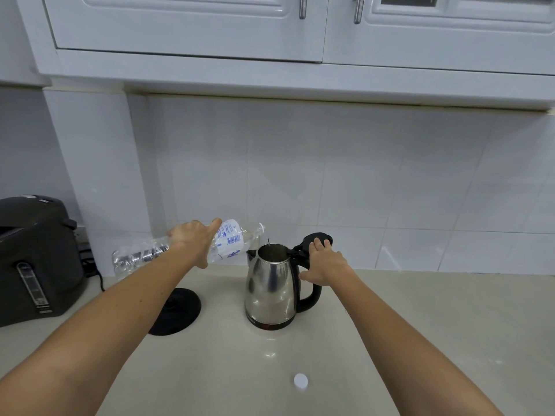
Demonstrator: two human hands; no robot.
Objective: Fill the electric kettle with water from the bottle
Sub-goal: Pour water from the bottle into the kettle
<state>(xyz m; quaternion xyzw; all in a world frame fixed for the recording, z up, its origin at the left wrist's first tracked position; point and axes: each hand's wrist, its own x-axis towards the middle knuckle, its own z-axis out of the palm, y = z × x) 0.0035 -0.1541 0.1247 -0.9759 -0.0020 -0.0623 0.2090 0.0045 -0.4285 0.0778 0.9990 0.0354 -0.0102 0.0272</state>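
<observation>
Surface (390,325): pale beige, glossy, running back to a white tiled wall. Standing on it: stainless-steel electric kettle (270,291), upright, centre, black handle to the right, lid open; round black kettle base (177,313), just left of the kettle, apart from it; dark boxy appliance (36,262) at far left, cord trailing beside it; small white bottle cap (300,380), near front edge, well apart from the kettle.

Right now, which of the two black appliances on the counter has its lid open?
The steel kettle in the middle: its black lid is tipped back under the right hand. The black appliance at far left looks closed.
</observation>
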